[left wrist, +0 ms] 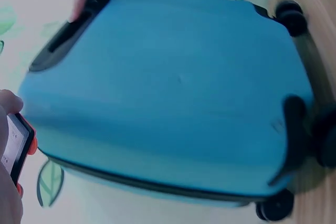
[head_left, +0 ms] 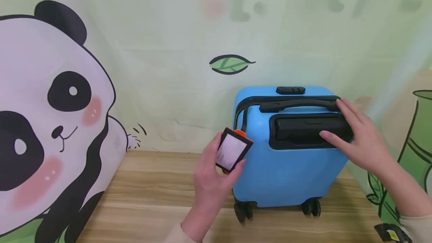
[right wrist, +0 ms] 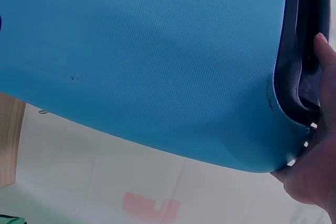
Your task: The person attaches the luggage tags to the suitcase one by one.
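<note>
My left hand (head_left: 210, 181) grips a small device (head_left: 233, 149) with a pale screen, black frame and orange trim, thumb on one side and fingers on the other. The device overlaps the left edge of a blue hard-shell suitcase (head_left: 290, 177) in the head view. My right hand (head_left: 366, 141) rests over the suitcase's upper right corner. Its straight fingers lie by the end of the black carry handle (head_left: 303, 104), while the thumb touches the black front panel (head_left: 293, 132). In the right wrist view, some fingers are hidden behind the corner.
The suitcase stands upright on black wheels (head_left: 312, 206) on a wood-grain surface (head_left: 158, 183). Behind it hangs a pale green printed backdrop (head_left: 162, 66) with a leaf. A large panda picture (head_left: 50, 85) fills the left side. A black strap (head_left: 393, 232) sits by my right sleeve.
</note>
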A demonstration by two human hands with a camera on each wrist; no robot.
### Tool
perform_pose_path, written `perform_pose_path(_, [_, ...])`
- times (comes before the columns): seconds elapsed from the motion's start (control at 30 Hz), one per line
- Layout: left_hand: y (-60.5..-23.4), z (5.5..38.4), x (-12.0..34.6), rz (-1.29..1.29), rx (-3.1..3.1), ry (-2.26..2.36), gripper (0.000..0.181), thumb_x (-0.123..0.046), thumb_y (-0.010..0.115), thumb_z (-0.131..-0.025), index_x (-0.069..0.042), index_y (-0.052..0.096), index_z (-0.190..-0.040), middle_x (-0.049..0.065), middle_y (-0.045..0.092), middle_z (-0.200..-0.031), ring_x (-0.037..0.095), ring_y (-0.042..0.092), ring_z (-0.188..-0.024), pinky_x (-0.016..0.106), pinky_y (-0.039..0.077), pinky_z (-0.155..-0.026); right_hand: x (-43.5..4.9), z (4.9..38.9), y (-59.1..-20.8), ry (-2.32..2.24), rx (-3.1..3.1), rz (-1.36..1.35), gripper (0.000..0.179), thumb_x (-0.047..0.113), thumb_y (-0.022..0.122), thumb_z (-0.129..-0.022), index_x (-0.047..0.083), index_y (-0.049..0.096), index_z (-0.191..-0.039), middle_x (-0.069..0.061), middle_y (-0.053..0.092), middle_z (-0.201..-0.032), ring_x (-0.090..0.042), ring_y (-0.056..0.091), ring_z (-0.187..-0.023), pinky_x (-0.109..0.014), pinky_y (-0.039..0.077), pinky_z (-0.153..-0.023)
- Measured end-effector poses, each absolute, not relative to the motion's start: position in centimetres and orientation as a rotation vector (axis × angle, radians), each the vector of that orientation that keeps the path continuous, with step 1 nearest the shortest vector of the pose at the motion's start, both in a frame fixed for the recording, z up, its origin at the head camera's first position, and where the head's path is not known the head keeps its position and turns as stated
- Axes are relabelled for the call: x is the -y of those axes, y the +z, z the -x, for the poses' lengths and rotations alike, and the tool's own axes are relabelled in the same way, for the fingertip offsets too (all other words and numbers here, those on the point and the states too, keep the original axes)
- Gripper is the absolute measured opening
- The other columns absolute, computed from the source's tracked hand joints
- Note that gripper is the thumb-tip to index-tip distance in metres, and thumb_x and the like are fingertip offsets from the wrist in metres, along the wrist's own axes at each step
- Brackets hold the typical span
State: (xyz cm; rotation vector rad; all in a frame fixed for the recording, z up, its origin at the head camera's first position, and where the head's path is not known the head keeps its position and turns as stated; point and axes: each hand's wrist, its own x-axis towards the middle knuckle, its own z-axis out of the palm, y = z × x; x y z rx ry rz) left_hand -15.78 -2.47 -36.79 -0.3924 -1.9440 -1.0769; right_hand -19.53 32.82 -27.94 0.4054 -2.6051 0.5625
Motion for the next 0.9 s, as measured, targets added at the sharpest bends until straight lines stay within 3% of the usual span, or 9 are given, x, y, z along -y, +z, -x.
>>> perform_pose_path(0.9, [-34.7,15.8,-0.3,0.431,1.875,-1.119,0.077,-0.033,0.078,-0.080,-0.015,0.041,-0.145,0.001,0.053,-0.138,0.018,0.059,-0.112,0.033,0.058,-0.078,-31.8,18.7,-26.3,0.587,2.565,-0.439,0.091,0.039,0.073,-0.084,0.031,0.015,-0.155,0.004,0.011,-0.162,-0.038,0.013,-0.146,-0.071,0.016,-0.106])
